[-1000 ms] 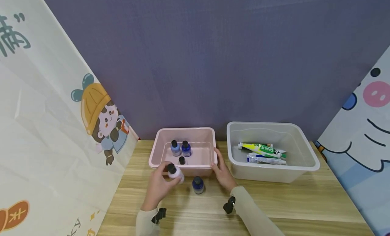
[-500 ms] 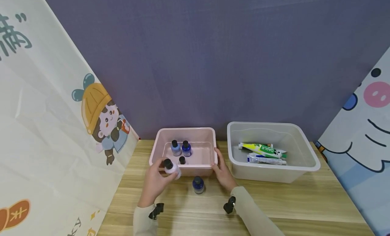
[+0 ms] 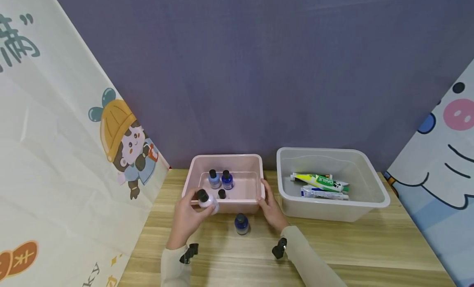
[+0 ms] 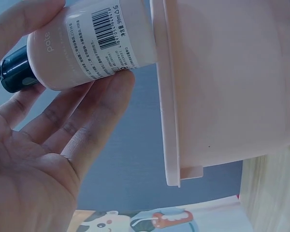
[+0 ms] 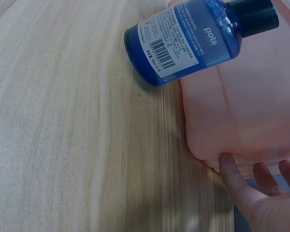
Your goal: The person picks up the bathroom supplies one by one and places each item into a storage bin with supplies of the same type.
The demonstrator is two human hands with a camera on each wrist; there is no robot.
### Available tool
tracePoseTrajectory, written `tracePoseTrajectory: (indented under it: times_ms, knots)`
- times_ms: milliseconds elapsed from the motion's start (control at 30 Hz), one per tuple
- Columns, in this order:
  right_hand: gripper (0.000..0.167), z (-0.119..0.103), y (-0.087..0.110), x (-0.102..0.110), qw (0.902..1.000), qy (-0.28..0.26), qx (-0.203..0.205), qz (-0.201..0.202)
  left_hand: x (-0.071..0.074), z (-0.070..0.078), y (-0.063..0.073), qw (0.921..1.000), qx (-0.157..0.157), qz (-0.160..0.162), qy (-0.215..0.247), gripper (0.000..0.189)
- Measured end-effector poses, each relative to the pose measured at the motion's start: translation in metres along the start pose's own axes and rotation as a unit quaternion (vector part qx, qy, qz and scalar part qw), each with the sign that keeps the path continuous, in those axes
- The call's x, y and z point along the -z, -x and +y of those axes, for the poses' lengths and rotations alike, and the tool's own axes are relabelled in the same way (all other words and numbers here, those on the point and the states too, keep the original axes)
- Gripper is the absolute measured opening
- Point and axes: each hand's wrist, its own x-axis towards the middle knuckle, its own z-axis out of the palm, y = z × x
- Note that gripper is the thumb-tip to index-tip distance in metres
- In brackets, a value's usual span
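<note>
Between its thumb and fingers, my left hand (image 3: 185, 217) pinches a pale pink bottle (image 3: 208, 200) with a black cap. The bottle is tilted at the front-left rim of a pink plastic bin (image 3: 246, 201); its printed label faces the left wrist camera. My right hand (image 3: 272, 211) grips the bin's front right corner, thumb on the front and fingers along the side. Inside the bin stand a light blue bottle (image 3: 214, 180), a dark blue bottle (image 3: 227, 180) and a third, showing mainly its black cap (image 3: 221, 194). Before the bin, another blue bottle (image 5: 183, 41) stands on the table.
A larger off-white bin (image 3: 318, 210) sits right of the pink one, with several toothpaste tubes (image 3: 320, 181) lying in it. A grey-blue backdrop (image 3: 237, 73) rises behind both bins. Printed panels flank the wooden table (image 3: 229, 262) at left and right.
My left hand has moved the pale pink bottle slightly left and up, toward the bin's front-left rim. My right hand stays at the corner, and the other bottles keep their places.
</note>
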Motion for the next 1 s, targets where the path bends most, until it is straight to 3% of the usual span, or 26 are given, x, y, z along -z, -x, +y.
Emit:
tracePoseTrajectory:
  times_ms: [367,833,1000]
  knots:
    - [0.066,-0.011,0.002,-0.003,0.9997,-0.021,-0.008,-0.006,0.002,0.005,-0.012,0.9999,0.006,-0.009,0.008,0.052]
    - [0.066,0.001,-0.002,-0.003,0.9994,-0.030,0.015,-0.004,0.001,0.008,-0.034,0.9997,-0.002,-0.019,0.014,0.053]
    - [0.066,-0.009,0.001,-0.002,0.9996,-0.026,0.005,-0.008,0.001,0.009,-0.041,0.9996,-0.014,-0.023,0.006,0.054]
